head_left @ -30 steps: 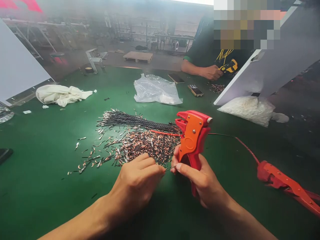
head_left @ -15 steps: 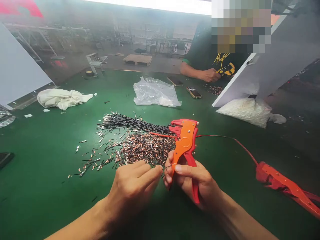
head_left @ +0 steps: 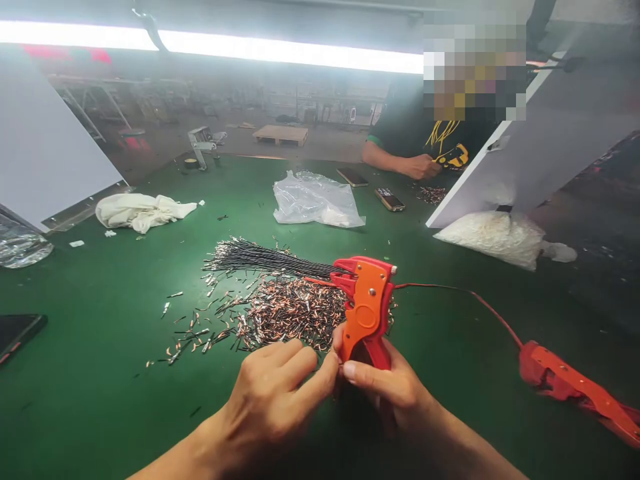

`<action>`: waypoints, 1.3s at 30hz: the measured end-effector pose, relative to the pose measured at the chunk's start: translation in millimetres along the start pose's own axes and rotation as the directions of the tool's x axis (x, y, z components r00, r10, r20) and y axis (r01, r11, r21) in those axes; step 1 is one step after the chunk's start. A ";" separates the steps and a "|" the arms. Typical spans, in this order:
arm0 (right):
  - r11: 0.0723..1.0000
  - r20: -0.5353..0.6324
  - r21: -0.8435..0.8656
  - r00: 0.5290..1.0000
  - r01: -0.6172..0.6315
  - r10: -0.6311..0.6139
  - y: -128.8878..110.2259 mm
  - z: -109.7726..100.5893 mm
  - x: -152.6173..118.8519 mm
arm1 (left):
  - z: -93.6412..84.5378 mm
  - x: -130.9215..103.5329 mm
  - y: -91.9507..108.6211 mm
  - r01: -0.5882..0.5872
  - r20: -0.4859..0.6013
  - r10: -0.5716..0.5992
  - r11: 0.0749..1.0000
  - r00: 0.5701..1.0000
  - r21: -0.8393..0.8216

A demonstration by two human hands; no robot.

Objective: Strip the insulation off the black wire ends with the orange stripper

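My right hand [head_left: 395, 387] grips an orange and red wire stripper [head_left: 369, 313], its jaws pointing up and left over the pile. My left hand [head_left: 285, 393] is closed in a pinch against my right thumb, low on the stripper's handle. A thin dark wire showed between these fingertips half a second ago; now the fingers mostly hide it. Behind the stripper lies a bundle of black wires [head_left: 270, 257] with bright metal ends at the left. Below the bundle spreads a heap of short wire scraps [head_left: 295, 310] with copper-coloured pieces.
A second wire stripper [head_left: 575, 383] lies at the right, with a thin red cord [head_left: 480, 297] reaching it. Further back are a clear plastic bag [head_left: 317, 200], a white cloth-like bundle [head_left: 143, 212] and a filled bag [head_left: 495, 237]. A co-worker's hand [head_left: 423, 167] holds a yellow tool.
The view has tilted upward, so the table sits lower in it. My left fingertips have come in against my right thumb, and the stripper's handles look closer together.
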State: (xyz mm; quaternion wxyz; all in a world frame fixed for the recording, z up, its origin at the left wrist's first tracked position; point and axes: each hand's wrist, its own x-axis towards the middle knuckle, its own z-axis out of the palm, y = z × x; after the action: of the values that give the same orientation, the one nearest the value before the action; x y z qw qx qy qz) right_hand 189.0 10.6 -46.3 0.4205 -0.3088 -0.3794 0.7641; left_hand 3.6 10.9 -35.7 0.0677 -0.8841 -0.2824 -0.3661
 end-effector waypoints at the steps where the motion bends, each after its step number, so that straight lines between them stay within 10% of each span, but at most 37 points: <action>1: 1.000 -0.004 0.023 1.000 0.003 -0.003 -0.1 0.3 0.3 | -0.2 0.8 0.4 -0.013 -0.004 0.013 1.000 1.000 -0.003; 39: 0.988 -0.072 0.067 0.987 -0.141 0.146 -2.1 1.3 -0.6 | 7.7 -6.9 4.2 0.013 0.060 -0.010 0.998 0.998 -0.063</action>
State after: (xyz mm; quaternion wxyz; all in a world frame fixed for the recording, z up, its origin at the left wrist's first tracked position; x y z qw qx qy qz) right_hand 189.1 10.5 -43.8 0.3880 -0.3511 -0.3161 0.7914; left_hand 6.6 6.9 -45.6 0.0290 -0.8947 -0.2775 -0.3489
